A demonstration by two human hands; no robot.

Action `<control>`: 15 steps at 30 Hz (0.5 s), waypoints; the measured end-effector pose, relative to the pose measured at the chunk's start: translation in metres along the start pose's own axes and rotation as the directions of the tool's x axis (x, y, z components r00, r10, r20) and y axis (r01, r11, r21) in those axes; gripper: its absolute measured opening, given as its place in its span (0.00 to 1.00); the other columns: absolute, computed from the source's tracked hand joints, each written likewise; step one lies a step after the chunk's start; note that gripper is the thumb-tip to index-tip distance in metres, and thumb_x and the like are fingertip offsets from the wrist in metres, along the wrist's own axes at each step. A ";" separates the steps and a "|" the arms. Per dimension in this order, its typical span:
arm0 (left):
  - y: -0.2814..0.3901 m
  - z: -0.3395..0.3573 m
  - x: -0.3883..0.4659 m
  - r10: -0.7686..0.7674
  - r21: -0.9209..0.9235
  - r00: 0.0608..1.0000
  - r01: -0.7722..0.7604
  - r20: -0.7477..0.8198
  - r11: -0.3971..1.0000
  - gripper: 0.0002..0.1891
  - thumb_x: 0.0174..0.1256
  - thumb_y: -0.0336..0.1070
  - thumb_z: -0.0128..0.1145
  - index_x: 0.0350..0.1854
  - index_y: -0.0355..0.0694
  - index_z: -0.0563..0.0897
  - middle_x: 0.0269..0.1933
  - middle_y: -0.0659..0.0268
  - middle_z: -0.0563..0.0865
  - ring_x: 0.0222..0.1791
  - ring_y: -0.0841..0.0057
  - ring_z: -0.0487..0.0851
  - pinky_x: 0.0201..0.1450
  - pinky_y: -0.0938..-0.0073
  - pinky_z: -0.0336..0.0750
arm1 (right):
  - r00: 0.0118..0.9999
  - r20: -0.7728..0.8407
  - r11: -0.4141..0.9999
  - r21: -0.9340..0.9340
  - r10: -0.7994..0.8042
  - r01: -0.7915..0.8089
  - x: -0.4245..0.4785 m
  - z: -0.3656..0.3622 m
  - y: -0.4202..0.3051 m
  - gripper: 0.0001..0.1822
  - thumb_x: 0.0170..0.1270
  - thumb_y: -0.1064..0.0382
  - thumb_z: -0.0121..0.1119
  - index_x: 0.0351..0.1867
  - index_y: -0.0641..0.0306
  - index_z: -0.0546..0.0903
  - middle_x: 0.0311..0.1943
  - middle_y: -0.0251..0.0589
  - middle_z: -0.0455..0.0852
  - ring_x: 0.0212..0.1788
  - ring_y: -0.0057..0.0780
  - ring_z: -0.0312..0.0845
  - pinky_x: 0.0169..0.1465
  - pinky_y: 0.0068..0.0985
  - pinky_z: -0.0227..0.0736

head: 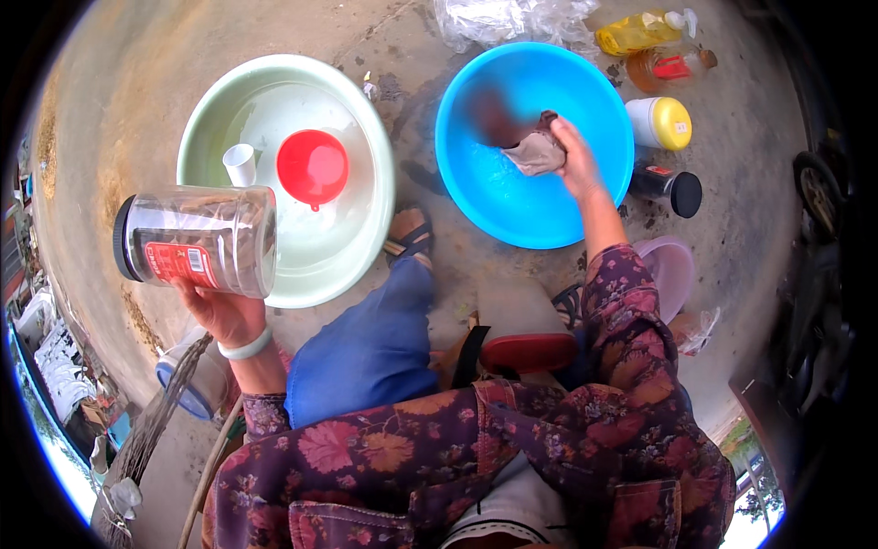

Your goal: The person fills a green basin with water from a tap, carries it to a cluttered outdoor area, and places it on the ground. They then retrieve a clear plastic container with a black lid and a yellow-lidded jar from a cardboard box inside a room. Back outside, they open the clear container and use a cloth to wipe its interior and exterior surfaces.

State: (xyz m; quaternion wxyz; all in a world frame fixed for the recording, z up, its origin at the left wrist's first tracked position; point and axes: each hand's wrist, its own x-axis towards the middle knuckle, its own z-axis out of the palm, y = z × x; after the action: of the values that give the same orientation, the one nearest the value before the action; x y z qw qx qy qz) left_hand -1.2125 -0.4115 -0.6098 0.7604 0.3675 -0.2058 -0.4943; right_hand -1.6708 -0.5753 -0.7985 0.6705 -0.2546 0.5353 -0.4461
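Observation:
My left hand (pixel 223 312) holds a large clear plastic jar (pixel 206 237) on its side, with a black lid to the left and a red label. It is held over the near left rim of a pale green basin (pixel 309 274) of water, in which a red plastic funnel or bowl (pixel 312 168) and a small white cup (pixel 239 163) lie. My right hand (pixel 576 154) grips a wet greyish-brown cloth (pixel 538 152) above a blue plastic basin (pixel 535 219). A reddish-brown blur over that basin cannot be made out.
Right of the blue basin lie a yellow-lidded jar (pixel 658 123), a black-lidded jar (pixel 669 189), a pump bottle (pixel 641 32) and a bottle of brown liquid (pixel 665 67). A pink tub (pixel 665 274) sits near my right sleeve. Clear plastic bags (pixel 507 20) lie beyond. A twig broom (pixel 154 432) is at lower left.

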 end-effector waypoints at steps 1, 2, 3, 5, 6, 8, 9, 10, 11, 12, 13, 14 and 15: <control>0.000 0.000 -0.001 0.001 0.018 1.000 0.000 -0.026 1.000 0.35 0.64 0.56 0.57 0.69 0.45 0.64 0.67 0.60 0.71 0.66 0.58 0.68 0.68 0.45 0.61 | 0.999 -0.048 1.000 -0.020 0.017 -0.018 0.004 -0.017 -0.002 0.28 0.60 0.54 0.63 0.58 0.66 0.71 0.40 0.41 0.83 0.36 0.31 0.80 0.42 0.29 0.75; 0.000 0.000 -0.001 0.004 0.033 0.999 -0.002 -0.050 0.999 0.36 0.63 0.57 0.57 0.70 0.45 0.63 0.68 0.61 0.70 0.67 0.57 0.67 0.68 0.42 0.60 | 0.995 -0.096 0.999 -0.041 0.029 -0.033 0.011 -0.038 0.001 0.30 0.60 0.53 0.63 0.59 0.67 0.69 0.39 0.41 0.82 0.36 0.31 0.79 0.42 0.30 0.75; 0.000 0.001 0.005 0.005 0.023 0.999 -0.004 -0.045 1.000 0.36 0.63 0.57 0.57 0.69 0.45 0.63 0.68 0.61 0.70 0.67 0.57 0.67 0.68 0.42 0.60 | 0.978 -0.207 0.990 -0.140 -0.027 -0.002 0.016 -0.055 0.011 0.30 0.60 0.52 0.63 0.59 0.67 0.69 0.39 0.41 0.81 0.36 0.33 0.79 0.42 0.31 0.74; -0.003 0.003 0.006 0.004 0.015 0.999 -0.003 -0.045 1.000 0.36 0.63 0.57 0.57 0.69 0.46 0.64 0.67 0.61 0.70 0.67 0.57 0.67 0.68 0.42 0.60 | 0.869 -0.442 0.907 -0.421 -0.221 0.016 0.028 -0.089 0.041 0.29 0.60 0.53 0.63 0.57 0.67 0.70 0.38 0.43 0.80 0.38 0.37 0.78 0.42 0.34 0.74; -0.008 0.003 0.008 -0.008 -0.005 0.999 0.008 -0.042 1.000 0.36 0.63 0.57 0.57 0.69 0.46 0.64 0.67 0.61 0.70 0.67 0.57 0.67 0.68 0.42 0.60 | 0.756 -0.537 0.809 -0.587 -0.375 -0.015 0.027 -0.106 0.049 0.28 0.59 0.54 0.64 0.56 0.66 0.71 0.38 0.45 0.79 0.39 0.40 0.78 0.43 0.36 0.74; -0.001 -0.002 0.004 0.014 0.014 0.998 -0.013 -0.066 1.000 0.35 0.63 0.57 0.58 0.69 0.46 0.64 0.67 0.61 0.71 0.67 0.58 0.68 0.68 0.42 0.60 | 0.792 -0.267 0.437 -0.900 -0.548 -0.001 0.013 -0.072 0.071 0.25 0.57 0.57 0.64 0.54 0.64 0.72 0.41 0.49 0.78 0.42 0.46 0.77 0.46 0.39 0.73; 0.001 -0.003 0.002 0.003 0.013 0.998 -0.002 -0.062 1.000 0.35 0.63 0.57 0.57 0.69 0.46 0.64 0.67 0.61 0.71 0.67 0.58 0.68 0.68 0.42 0.60 | 0.799 -0.113 0.199 -0.980 -0.590 0.009 -0.001 -0.058 0.079 0.23 0.56 0.58 0.64 0.52 0.62 0.73 0.42 0.52 0.77 0.44 0.49 0.77 0.47 0.41 0.73; -0.001 -0.003 0.002 -0.011 0.006 0.999 0.011 -0.053 1.000 0.35 0.63 0.57 0.57 0.69 0.46 0.65 0.67 0.61 0.71 0.67 0.58 0.68 0.68 0.42 0.60 | 0.870 -0.016 0.078 -0.997 -0.493 0.026 -0.009 -0.051 0.087 0.21 0.53 0.62 0.65 0.49 0.58 0.74 0.48 0.55 0.75 0.47 0.54 0.75 0.50 0.43 0.73; 0.001 -0.004 0.001 -0.011 0.010 0.999 0.012 -0.050 1.000 0.35 0.63 0.57 0.57 0.69 0.46 0.65 0.67 0.61 0.71 0.67 0.58 0.68 0.68 0.42 0.60 | 0.927 0.087 0.035 -0.994 -0.366 0.107 -0.018 -0.031 0.092 0.17 0.57 0.56 0.63 0.46 0.57 0.74 0.46 0.56 0.76 0.46 0.56 0.76 0.46 0.43 0.73; 0.000 -0.002 0.001 -0.018 0.004 0.999 0.018 -0.048 1.000 0.35 0.63 0.57 0.57 0.69 0.46 0.65 0.67 0.61 0.71 0.67 0.58 0.68 0.68 0.42 0.60 | 0.958 0.093 0.029 -0.994 -0.272 0.104 -0.023 -0.019 0.088 0.18 0.58 0.55 0.63 0.46 0.57 0.74 0.46 0.56 0.76 0.47 0.55 0.77 0.46 0.44 0.73; 0.001 0.003 0.001 -0.021 0.006 0.999 0.022 -0.046 1.000 0.35 0.63 0.57 0.57 0.69 0.46 0.65 0.67 0.61 0.71 0.67 0.58 0.68 0.68 0.42 0.60 | 0.980 0.099 0.029 -0.994 -0.173 0.106 -0.025 -0.007 0.084 0.18 0.58 0.54 0.63 0.46 0.58 0.74 0.47 0.55 0.76 0.47 0.54 0.77 0.47 0.44 0.73; 0.001 0.006 0.002 -0.025 0.009 0.999 0.026 -0.044 1.000 0.35 0.63 0.57 0.57 0.69 0.46 0.65 0.67 0.61 0.71 0.67 0.58 0.68 0.68 0.42 0.60 | 0.992 0.105 0.030 -0.994 -0.072 0.108 -0.026 -0.001 0.082 0.19 0.58 0.53 0.63 0.46 0.58 0.74 0.47 0.55 0.76 0.47 0.53 0.77 0.47 0.44 0.73; 0.000 0.007 0.002 -0.026 0.012 0.999 0.026 -0.037 1.000 0.35 0.64 0.57 0.57 0.69 0.46 0.64 0.67 0.61 0.71 0.67 0.58 0.68 0.68 0.43 0.60 | 0.988 0.076 0.039 -0.996 -0.131 0.082 -0.027 -0.003 0.083 0.19 0.58 0.53 0.63 0.46 0.59 0.73 0.47 0.54 0.76 0.47 0.53 0.77 0.47 0.44 0.73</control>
State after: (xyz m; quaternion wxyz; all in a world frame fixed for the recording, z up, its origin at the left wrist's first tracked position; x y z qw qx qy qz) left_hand -1.2165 -0.4154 -0.6050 0.7553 0.3840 -0.1900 -0.4960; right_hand -1.6473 -0.5123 -0.8544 0.2649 -0.6772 0.6865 -0.0065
